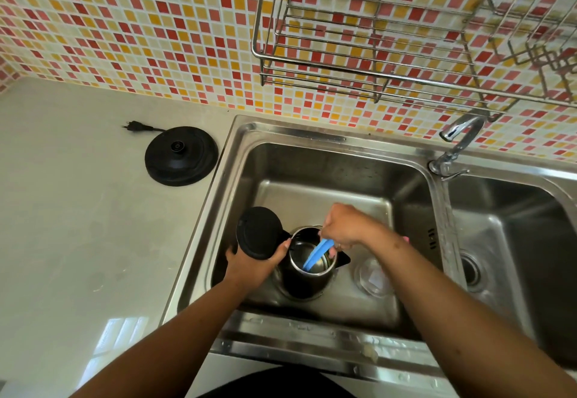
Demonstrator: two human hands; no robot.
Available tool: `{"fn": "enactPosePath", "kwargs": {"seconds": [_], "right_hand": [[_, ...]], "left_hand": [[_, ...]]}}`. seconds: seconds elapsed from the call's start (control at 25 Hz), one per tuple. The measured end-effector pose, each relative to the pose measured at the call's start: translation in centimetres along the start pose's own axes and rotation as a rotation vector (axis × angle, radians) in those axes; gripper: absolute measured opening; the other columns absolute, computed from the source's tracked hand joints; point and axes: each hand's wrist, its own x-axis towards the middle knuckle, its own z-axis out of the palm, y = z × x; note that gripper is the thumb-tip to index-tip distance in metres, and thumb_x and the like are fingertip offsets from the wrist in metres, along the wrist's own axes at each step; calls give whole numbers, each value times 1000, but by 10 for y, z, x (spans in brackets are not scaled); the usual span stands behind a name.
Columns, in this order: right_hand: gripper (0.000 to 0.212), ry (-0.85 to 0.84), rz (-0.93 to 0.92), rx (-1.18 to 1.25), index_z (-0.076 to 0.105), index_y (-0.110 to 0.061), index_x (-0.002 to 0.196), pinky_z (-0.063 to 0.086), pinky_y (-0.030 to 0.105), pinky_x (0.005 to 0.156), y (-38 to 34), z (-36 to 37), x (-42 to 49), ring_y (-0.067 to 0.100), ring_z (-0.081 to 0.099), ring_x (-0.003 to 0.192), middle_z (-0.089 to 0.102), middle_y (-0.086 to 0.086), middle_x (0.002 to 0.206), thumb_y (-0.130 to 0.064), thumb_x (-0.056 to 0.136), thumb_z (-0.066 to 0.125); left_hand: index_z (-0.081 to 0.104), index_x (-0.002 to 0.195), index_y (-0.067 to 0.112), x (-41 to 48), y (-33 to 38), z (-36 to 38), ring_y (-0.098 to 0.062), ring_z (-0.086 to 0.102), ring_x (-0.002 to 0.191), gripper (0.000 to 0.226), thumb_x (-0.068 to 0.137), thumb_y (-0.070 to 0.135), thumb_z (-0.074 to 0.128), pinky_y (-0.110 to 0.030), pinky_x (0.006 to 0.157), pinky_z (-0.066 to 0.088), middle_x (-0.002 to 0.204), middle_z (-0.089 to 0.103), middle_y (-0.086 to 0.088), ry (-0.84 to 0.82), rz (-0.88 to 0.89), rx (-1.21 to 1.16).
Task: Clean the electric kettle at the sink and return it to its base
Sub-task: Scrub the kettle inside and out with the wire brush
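Note:
A black electric kettle (304, 282) with a steel inside stands upright in the left sink basin (312, 163), its round black lid (259, 232) flipped open to the left. My left hand (249, 265) grips the kettle at its handle, just under the lid. My right hand (346, 226) holds a blue brush handle (317, 254) that reaches down into the kettle's mouth; the brush head is hidden inside. The round black kettle base (181, 155) lies on the white counter to the left of the sink, its plug (132, 125) loose beside it.
A chrome tap (456, 144) sits between the two basins and pours water into the right basin (512, 241). A clear round lid or dish (371, 277) lies in the left basin right of the kettle. A wire dish rack (374, 54) hangs on the mosaic wall above.

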Motion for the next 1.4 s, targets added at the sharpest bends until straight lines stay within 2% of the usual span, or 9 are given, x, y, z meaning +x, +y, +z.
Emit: {"fn": "enactPosePath", "kwargs": {"seconds": [0.12,0.28,0.4,0.48,0.6,0.84,1.08,1.28,1.4], "right_hand": [[24,-36,43,-37,70,1,102,54,30,67,-2,47,2,26,71,77,73,15,88,-13,89,55],[21,-72,56,161,68,5,86,37,17,38,8,1,-2,10,47,32,56,2,41,-7,90,51],[20,-68,93,397,66,8,95,26,14,32,19,-17,-4,8,43,29,55,6,45,-2,91,49],[19,-78,164,442,64,6,89,24,13,31,18,12,1,9,40,28,52,11,49,1,90,46],[17,-80,173,349,64,3,83,28,19,36,12,43,4,16,42,37,51,13,52,-1,87,47],[25,-155,9,145,70,2,101,29,16,35,8,-27,-10,7,41,30,52,-2,39,-2,90,49],[23,-169,-86,-263,70,-6,107,50,23,57,-3,19,1,13,57,58,64,2,75,-14,88,59],[27,-298,-52,-207,69,-5,112,35,10,35,-8,-25,7,3,45,28,56,0,47,-4,92,51],[23,-289,-43,-262,69,-5,110,37,10,34,-16,-30,14,2,48,30,61,-2,46,-7,94,54]], "left_hand": [[42,146,27,-3,3,0,-7,32,144,120,44,91,53,-43,124,4,144,53,14,5,9,16],[42,146,29,-5,9,0,-8,30,145,119,45,90,48,-42,124,2,146,50,14,2,35,52],[43,146,30,-5,6,-1,-7,29,145,117,46,91,48,-43,124,2,147,50,14,-4,37,49],[42,147,29,-5,7,-2,-8,29,146,119,46,91,48,-43,124,1,147,50,14,-7,22,46],[42,147,29,-8,11,-1,-9,29,146,120,45,91,46,-43,124,0,147,50,13,-7,26,64],[34,151,28,-7,7,-2,-12,28,147,123,46,91,50,-44,124,-2,150,47,10,-35,4,28],[32,152,27,-7,9,-2,-14,26,148,126,45,91,51,-45,124,-1,152,46,9,-21,-14,29],[30,153,27,-6,6,-2,-15,26,148,98,74,74,64,-47,124,-1,154,42,6,12,23,56],[29,153,27,-6,7,-2,-15,27,147,104,69,77,64,-47,124,-1,154,42,6,12,24,45]]}}
